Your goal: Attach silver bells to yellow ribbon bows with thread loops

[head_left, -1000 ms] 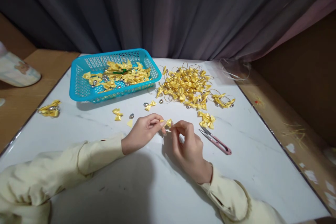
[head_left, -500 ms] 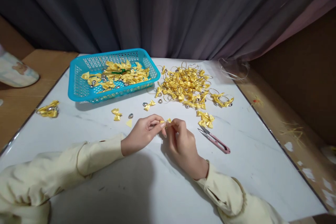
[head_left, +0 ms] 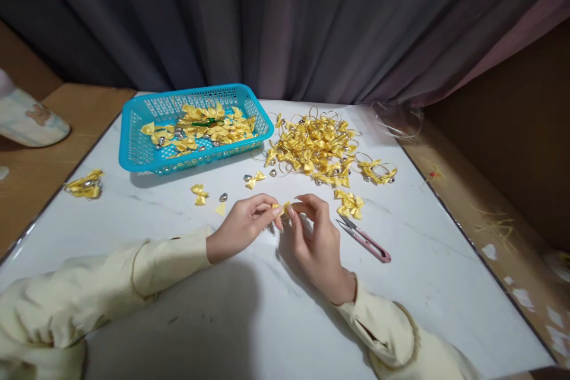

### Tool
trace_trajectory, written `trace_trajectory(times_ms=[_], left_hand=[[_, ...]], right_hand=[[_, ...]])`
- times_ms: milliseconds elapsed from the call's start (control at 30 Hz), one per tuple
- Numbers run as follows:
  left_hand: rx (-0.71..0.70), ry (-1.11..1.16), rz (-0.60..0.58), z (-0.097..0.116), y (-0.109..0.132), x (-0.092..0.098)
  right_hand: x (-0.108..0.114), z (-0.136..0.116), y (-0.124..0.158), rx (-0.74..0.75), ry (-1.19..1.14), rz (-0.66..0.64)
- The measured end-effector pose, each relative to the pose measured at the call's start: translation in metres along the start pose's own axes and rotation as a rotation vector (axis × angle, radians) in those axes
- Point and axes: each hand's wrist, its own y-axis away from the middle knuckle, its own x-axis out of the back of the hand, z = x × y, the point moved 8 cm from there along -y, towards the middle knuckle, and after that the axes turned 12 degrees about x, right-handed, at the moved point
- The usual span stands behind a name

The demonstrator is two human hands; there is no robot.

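Between my two hands is a small yellow ribbon bow, partly covered by fingers. My left hand pinches its left side with thumb and forefinger. On its other side, the thumb and forefinger of my right hand close on the bow, the other fingers curled. Just beyond lie a loose yellow bow with a silver bead, another bow, a silver heart-shaped bead and a yellow ribbon scrap. Pink thread snips rest right of my right hand.
A blue plastic basket holding yellow bows and silver beads stands at the back left of the white table. Beside it is a heap of bows on gold rings. More bows lie near the snips, and a small bundle sits far left.
My right hand has opened out a little and shifted, its fingers lifting and rolling around the bow. My left hand keeps its pinch. The view has moved very slightly.
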Motion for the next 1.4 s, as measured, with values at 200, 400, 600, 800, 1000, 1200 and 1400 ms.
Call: trace_trajectory(times_ms=[200, 400, 600, 800, 1000, 1200, 1400], left_hand=[[-0.005, 0.022, -0.037, -0.001, 0.001, -0.002], [-0.004, 0.040, -0.051, -0.001, 0.000, -0.002], [-0.004, 0.051, -0.051, -0.002, 0.000, -0.001], [-0.005, 0.075, -0.086, -0.004, 0.001, -0.003], [0.051, 0.176, -0.090, -0.005, -0.005, 0.003], [0.137, 0.350, -0.159, -0.008, -0.009, 0.005], [0.166, 0.353, -0.238, -0.008, -0.006, -0.001]], right_hand=[[-0.006, -0.005, 0.000, 0.091, -0.008, -0.040], [-0.005, -0.006, -0.003, 0.103, 0.019, -0.077], [-0.003, -0.008, -0.004, 0.148, -0.020, -0.086], [-0.011, -0.010, -0.004, 0.169, -0.086, -0.143], [0.013, 0.004, -0.012, 0.003, -0.167, 0.053], [0.001, 0.031, -0.013, -0.243, -0.466, -0.102], [-0.011, 0.029, -0.010, -0.258, -0.460, -0.205]])
